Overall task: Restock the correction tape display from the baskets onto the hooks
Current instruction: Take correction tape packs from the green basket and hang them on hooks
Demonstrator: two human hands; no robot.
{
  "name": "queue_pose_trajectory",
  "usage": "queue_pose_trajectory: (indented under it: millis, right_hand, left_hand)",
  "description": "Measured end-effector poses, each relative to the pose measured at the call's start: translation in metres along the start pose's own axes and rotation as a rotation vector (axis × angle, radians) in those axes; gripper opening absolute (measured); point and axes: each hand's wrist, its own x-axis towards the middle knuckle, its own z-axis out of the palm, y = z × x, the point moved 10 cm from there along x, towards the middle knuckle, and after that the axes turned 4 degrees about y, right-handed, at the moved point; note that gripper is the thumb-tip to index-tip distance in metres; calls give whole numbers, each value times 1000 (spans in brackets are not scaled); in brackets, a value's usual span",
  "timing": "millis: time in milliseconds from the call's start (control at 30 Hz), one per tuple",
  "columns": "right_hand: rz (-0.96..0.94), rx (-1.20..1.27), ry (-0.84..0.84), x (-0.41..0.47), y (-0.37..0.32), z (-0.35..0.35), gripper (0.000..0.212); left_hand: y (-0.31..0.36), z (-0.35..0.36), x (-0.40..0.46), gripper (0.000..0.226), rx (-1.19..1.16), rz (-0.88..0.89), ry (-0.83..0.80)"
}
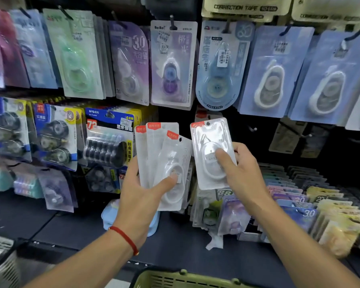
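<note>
My left hand (140, 201) grips a fanned stack of white correction tape packs (164, 161) with red corner labels, thumb pressed on the front one. My right hand (240, 173) holds a single white pack (210, 146) of the same kind, upright, thumb across its blister, its hang hole near the top. The pack sits in front of a dark gap in the display, just left of bare hooks (255, 128). Rows of hung packs fill the hooks above.
A green basket rim (185, 277) shows at the bottom centre. Blue packs (276, 71) hang at upper right, a purple pack (170, 63) at centre. Bins of upright packs (312, 206) stand at right. Black multi-packs (54, 134) hang at left. A light blue case (110, 213) lies on the shelf.
</note>
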Motion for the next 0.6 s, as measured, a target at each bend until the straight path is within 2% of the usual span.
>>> queue_pose_trajectory:
  millis: [200,267,367,500,600]
  right_hand:
    - [-18,-36,243,-9,0,-5,18]
    - [-16,-51,271,-9,2,-5,18]
    - [30,-140,184,-2,8,0,26]
    - [63,-427,96,3,21,0,52]
    - [2,-434,67,-1,16,6,46]
  left_hand:
    - [11,-10,5,60,2,39,23]
    - [10,-12,6,61,-14,34,28]
    - [6,-13,6,61,-18,16,26]
    - [0,-3,3,66,-73,-53,4]
    - [-12,10,2,69,-176,-171,-50]
